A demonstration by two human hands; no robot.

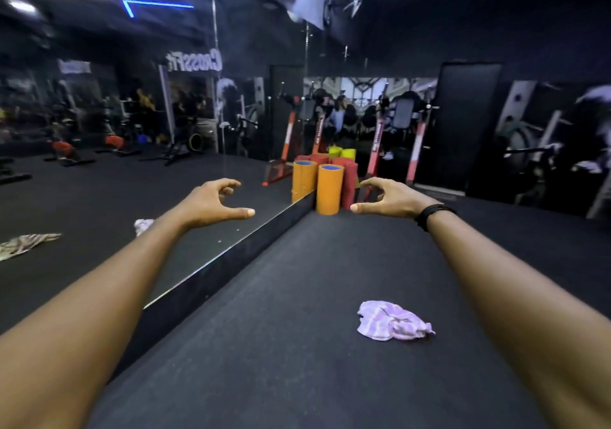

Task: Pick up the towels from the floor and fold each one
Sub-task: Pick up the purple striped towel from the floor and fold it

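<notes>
The black gym floor (297, 346) runs out under both outstretched arms to a wall mirror (99, 180) on the left-hand side, and the one real towel in plain view, a lilac striped towel (393, 321), lies crumpled on that floor below and nearer than the right hand, well apart from both hands and a little inside the line of the right forearm. It looks like thin, soft cloth, light enough to lift with two fingers and limp enough to sag and hang the moment it leaves the floor, so I judge the best hold is a pinch on an outer edge or corner rather than a grab at the bunched middle; the twisted tail at its right end, towards the right forearm, would likely have to be shaken loose before any fold lies flat. It is pale purple with lighter bands, rumpled into a low heap with one flatter flap on its left. In the mirror, below the left hand, a patterned brown cloth (26, 243) and a small lilac patch (143, 225) show as reflections. The left hand (215, 202) and right hand (390, 199) are both raised ahead, fingers loosely curled and thumbs pointing inward towards each other, holding nothing.
</notes>
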